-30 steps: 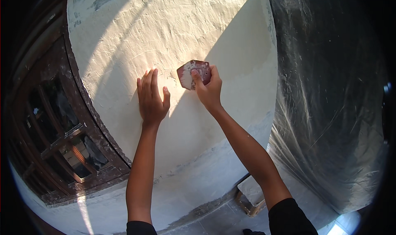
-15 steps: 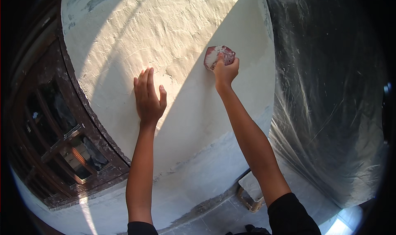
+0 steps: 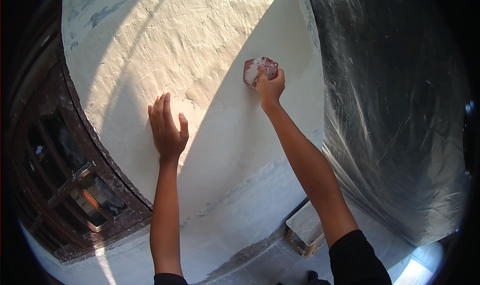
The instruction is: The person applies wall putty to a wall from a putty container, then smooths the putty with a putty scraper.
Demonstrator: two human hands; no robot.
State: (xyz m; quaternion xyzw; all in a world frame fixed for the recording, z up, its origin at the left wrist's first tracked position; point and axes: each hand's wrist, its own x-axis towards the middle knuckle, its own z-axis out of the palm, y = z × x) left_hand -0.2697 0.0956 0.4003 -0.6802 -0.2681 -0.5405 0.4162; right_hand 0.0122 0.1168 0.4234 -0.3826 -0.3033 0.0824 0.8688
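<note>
My left hand (image 3: 167, 127) lies flat against the plastered wall (image 3: 215, 170), fingers together and thumb held apart, with nothing in it. Farther right and higher up, my right hand (image 3: 271, 87) grips a flat, dark red putty scraper (image 3: 254, 72) smeared with white plaster. Its thumb presses on the scraper's near face. The scraper is against the shaded, smoother part of the wall, close to the slanting edge of the sunlight. Above and between my hands, the sunlit plaster (image 3: 185, 50) looks rough and ridged.
A dark brown wooden window frame (image 3: 107, 160) with glass panes borders the wall at left. Clear plastic sheeting (image 3: 385, 110) hangs at right. Below stands a small plaster-stained stool (image 3: 305, 230) on grey floor tiles (image 3: 265, 262).
The whole view has shifted a little, moving the wall and window left in the picture. Against the wall, the scraper has slid slightly right, away from the sunlit edge. My left hand stays flat.
</note>
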